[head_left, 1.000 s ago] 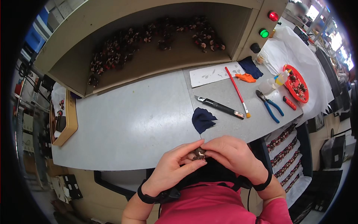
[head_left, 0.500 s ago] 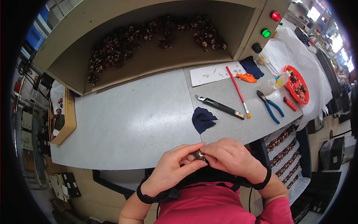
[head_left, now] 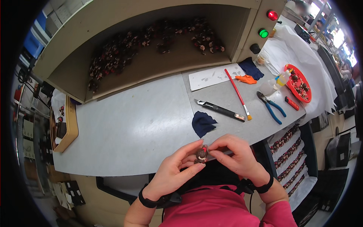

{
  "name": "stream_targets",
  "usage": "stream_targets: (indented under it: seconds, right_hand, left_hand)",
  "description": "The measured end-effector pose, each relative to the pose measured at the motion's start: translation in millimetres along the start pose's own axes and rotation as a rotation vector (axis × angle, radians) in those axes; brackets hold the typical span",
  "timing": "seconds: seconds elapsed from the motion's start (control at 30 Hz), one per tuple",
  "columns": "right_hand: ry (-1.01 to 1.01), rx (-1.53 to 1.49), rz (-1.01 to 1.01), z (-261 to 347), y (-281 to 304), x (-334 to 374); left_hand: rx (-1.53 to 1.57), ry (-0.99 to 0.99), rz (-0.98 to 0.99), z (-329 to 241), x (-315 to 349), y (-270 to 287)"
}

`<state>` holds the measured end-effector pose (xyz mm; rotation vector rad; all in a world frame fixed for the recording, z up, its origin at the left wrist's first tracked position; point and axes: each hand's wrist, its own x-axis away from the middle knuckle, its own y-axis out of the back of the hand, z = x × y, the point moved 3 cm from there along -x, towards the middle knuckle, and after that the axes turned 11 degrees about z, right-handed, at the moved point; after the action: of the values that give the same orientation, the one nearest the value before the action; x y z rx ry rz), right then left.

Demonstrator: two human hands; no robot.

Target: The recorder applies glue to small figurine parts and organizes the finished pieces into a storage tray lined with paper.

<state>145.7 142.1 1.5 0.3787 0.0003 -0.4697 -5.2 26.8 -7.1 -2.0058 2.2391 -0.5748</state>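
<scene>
A yellow tray (head_left: 73, 126) stands at the table's (head_left: 113, 132) left edge. By the front edge, the left hand (head_left: 174, 167) pinches a brown figurine (head_left: 201, 154) between thumb and fingers; the right hand (head_left: 235, 153) meets its side with fingertips, whose hold I cannot tell from here. Blue-handled pliers (head_left: 270, 106) lie near the right edge.

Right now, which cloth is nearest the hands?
The navy cloth between the hands (left hand, right hand) and the black knife; the other navy cloth and the orange cloth lie farther off, by the white sheet.
</scene>
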Motion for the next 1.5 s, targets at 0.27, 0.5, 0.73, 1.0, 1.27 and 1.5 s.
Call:
stream_targets:
  seconds: [0.27,0.5,0.73,1.0,1.27,1.5]
  right_hand:
    - [0.017,-0.008,0.007,2,-1,0]
    - [0.054,0.064,-0.028,6,1,3]
    - [0.074,0.045,-0.033,6,-1,6]
    - [0.010,-0.194,-0.057,-1,-9,11]
    - [-0.054,-0.223,-0.063,-2,-8,10]
    - [0.033,-0.259,-0.027,-3,-14,14]
  left_hand:
    - [-0.072,0.003,0.008,1,2,1]
    - [-0.078,-0.058,-0.024,0,-1,-6]
    - [-0.120,-0.107,-0.083,0,-1,-8]
    - [-0.416,-0.213,-0.168,-2,2,-16]
    - [-0.851,-0.353,-0.206,-7,-1,-20]
    - [-0.126,-0.248,-0.159,-5,-4,-12]
